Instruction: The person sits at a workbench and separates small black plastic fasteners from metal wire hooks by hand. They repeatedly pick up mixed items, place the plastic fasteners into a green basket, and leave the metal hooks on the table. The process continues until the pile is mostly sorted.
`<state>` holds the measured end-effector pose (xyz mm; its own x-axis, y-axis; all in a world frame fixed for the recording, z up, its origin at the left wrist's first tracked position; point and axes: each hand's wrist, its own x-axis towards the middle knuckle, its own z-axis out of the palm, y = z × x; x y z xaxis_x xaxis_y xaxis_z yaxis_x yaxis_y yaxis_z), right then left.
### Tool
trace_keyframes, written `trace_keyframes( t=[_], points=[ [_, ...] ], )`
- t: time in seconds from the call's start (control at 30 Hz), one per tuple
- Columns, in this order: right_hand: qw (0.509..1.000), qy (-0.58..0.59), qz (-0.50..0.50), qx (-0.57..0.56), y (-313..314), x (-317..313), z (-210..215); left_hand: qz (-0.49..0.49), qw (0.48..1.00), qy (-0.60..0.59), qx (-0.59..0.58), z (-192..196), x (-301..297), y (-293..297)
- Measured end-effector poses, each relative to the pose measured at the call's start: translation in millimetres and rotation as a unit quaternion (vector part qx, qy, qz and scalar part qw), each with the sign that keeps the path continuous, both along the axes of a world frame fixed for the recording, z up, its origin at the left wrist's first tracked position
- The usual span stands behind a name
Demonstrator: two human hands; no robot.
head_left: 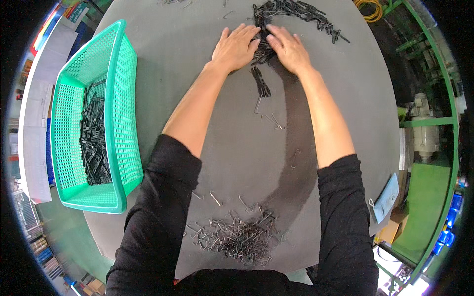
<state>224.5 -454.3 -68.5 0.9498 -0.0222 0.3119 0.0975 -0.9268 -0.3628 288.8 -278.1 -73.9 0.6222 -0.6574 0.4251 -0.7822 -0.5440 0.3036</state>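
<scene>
Both my arms reach to the far side of the grey table [232, 143]. My left hand [236, 48] lies with its fingers stretched forward at the left edge of a heap of black clips [265, 45]. On the heap's other side is my right hand [290, 49], fingers extended and slightly apart, its fingertips touching the clips. The heap trails off to the far right in a curved row of black clips [311, 15]. Just nearer than my hands, a black clip with a wire hook [260, 81] sits apart. My hands partly hide the heap.
A green plastic basket [118, 148] of black clips stands at the table's left edge. Close to my body is a pile of metal wire hooks [242, 237]. Some loose hooks [274, 121] lie mid-table. A blue face mask [385, 198] rests at the right edge.
</scene>
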Motion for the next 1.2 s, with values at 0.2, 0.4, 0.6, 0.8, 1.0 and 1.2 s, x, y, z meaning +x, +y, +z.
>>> trace_keyframes(
  t=[0.2, 0.4, 0.6, 0.8, 1.0, 1.2],
  points=[
    [0.994, 0.003, 0.107, 0.015, 67.5, -123.2, 25.5, -0.083, 0.968, 0.14, -0.193, 15.3, -115.8, 60.0],
    [0.989, 0.046, 0.027, 0.14, 88.7, -220.2, 56.8, 0.044, 0.868, 0.402, -0.288, 42.5, -202.4, 121.0],
    [0.92, 0.023, -0.059, 0.388, 62.5, -255.4, 92.8, 0.049, 0.949, 0.233, -0.208, 61.0, -201.3, 132.5],
    [0.933, 0.098, -0.12, 0.324, 52.8, -270.1, 119.6, 0.136, 0.983, 0.104, -0.059, 45.6, -191.0, 94.9],
    [0.84, 0.059, -0.077, 0.533, 30.7, -297.2, 96.0, 0.082, 0.982, 0.142, 0.092, 43.3, -179.2, 61.6],
    [0.848, 0.176, -0.126, 0.483, 18.6, -360.5, 90.1, 0.007, 0.978, 0.198, 0.071, 41.8, -166.0, 74.8]
  ],
)
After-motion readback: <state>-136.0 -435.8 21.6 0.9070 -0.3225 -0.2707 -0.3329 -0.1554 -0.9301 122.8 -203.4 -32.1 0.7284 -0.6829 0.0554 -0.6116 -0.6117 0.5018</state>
